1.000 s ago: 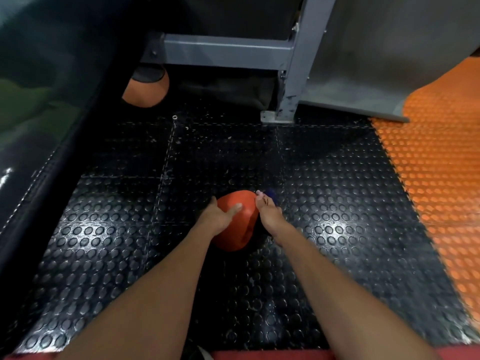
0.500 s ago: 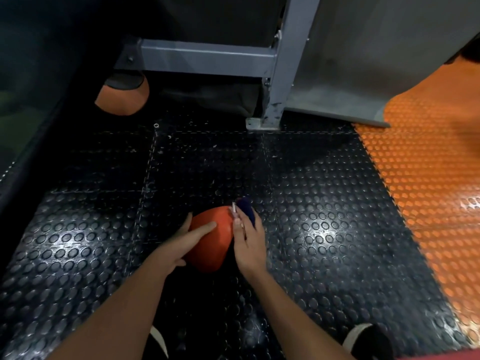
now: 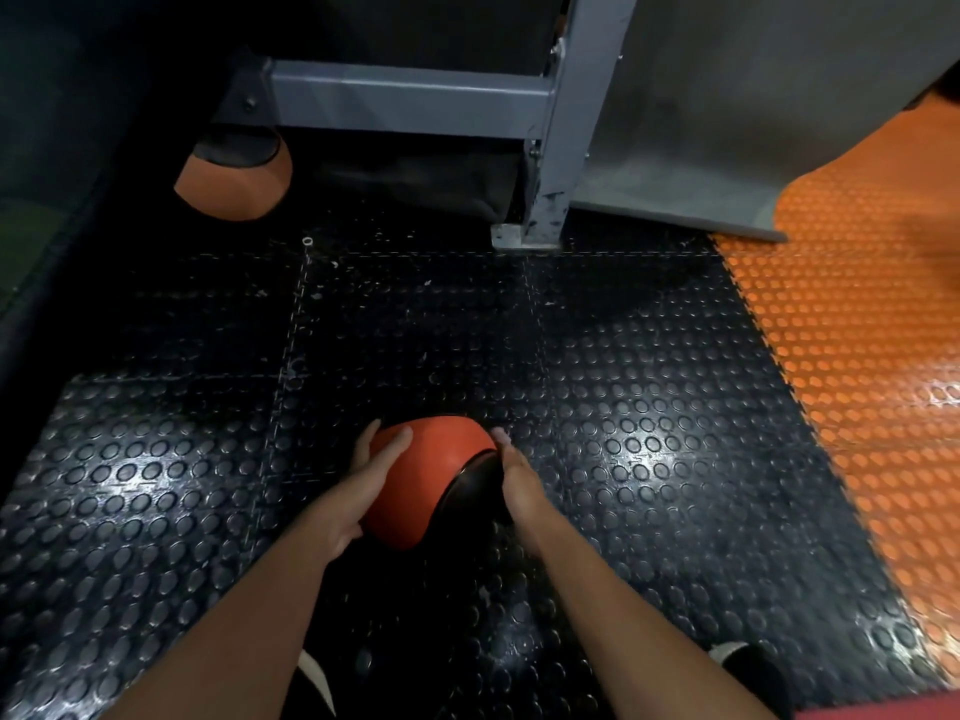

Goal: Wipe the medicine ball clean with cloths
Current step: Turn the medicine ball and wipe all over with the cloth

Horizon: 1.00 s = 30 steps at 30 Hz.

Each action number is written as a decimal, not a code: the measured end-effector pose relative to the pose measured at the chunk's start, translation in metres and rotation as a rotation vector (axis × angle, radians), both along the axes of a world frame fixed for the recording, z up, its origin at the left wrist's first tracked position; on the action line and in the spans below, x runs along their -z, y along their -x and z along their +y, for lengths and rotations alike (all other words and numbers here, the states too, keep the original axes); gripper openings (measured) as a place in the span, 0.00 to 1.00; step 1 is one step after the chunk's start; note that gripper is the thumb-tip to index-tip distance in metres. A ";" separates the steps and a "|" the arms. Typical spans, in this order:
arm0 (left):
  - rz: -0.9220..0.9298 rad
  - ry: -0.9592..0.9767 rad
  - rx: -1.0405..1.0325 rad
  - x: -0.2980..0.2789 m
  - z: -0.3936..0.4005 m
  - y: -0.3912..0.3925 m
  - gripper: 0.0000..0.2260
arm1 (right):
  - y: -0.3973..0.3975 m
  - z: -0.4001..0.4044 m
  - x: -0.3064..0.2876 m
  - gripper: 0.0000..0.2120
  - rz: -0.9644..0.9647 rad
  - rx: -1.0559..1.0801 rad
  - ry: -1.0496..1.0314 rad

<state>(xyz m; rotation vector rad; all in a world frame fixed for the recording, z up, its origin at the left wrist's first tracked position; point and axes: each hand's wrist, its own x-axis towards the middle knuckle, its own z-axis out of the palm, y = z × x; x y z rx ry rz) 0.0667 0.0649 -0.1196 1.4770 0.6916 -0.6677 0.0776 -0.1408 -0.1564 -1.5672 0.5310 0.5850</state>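
We clamp the ball (image 3: 426, 475) between left hand (image 3: 358, 491) and right hand (image 3: 519, 480), no cloth visible, black band facing right

Right palm: the right hand (image 3: 517, 478) lies against the black side of the medicine ball (image 3: 428, 478); whether a cloth is under it cannot be told.
Ball underside: hidden; contact with the black studded floor (image 3: 649, 407) cannot be told.
Left palm: the left hand (image 3: 358, 491) covers the ball's left flank.
Second ball (image 3: 234, 181): top lost in shadow under the grey steel frame (image 3: 415, 96).
Shoes: the left shoe (image 3: 314, 683) and right shoe (image 3: 748, 667) are partly hidden by the forearms and the bottom edge.
Far right: orange floor (image 3: 872, 356) smeared by blur.
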 end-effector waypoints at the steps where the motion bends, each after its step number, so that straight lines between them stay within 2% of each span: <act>1: -0.009 0.005 0.001 0.000 -0.001 -0.001 0.38 | -0.003 -0.003 -0.001 0.21 0.018 0.000 -0.011; 4: -0.043 0.031 -0.021 0.002 -0.002 -0.002 0.40 | -0.002 0.005 -0.018 0.19 -0.113 0.106 0.080; 7: -0.090 0.040 -0.070 0.004 -0.002 0.000 0.47 | 0.010 0.018 -0.026 0.27 -0.267 0.035 0.155; 9: -0.096 0.054 -0.080 0.006 -0.001 0.003 0.46 | 0.014 0.018 -0.013 0.29 -0.223 0.019 0.178; 11: -0.110 0.051 -0.064 0.006 0.001 0.004 0.46 | 0.010 0.008 -0.001 0.32 -0.050 0.027 0.126; 13: -0.133 0.039 -0.058 0.004 0.000 0.004 0.47 | 0.005 -0.003 0.005 0.28 0.066 -0.012 0.049; 15: -0.155 0.039 -0.066 0.003 -0.001 0.001 0.48 | 0.001 -0.006 0.000 0.23 0.052 0.040 0.014; 18: -0.154 0.035 -0.086 0.003 0.000 -0.002 0.47 | 0.000 0.005 -0.007 0.21 -0.080 0.154 0.054; 21: -0.159 0.045 -0.082 0.005 0.001 -0.001 0.44 | 0.009 0.017 -0.007 0.22 -0.152 0.135 0.173; 23: -0.179 0.046 -0.065 0.004 0.001 -0.001 0.44 | 0.005 0.014 0.002 0.23 -0.064 0.125 0.235; 25: -0.193 0.033 -0.035 0.002 -0.002 -0.002 0.44 | -0.004 0.002 0.009 0.23 0.079 0.130 0.205; 27: -0.220 0.021 -0.015 0.001 -0.006 -0.004 0.46 | -0.011 -0.004 0.003 0.21 0.106 0.158 0.156; 29: -0.230 0.000 -0.018 0.000 -0.010 -0.007 0.49 | -0.011 -0.001 -0.006 0.15 -0.045 0.203 0.166; 30: -0.238 -0.023 -0.022 -0.001 -0.012 -0.008 0.50 | -0.010 0.000 -0.007 0.18 -0.128 0.189 0.188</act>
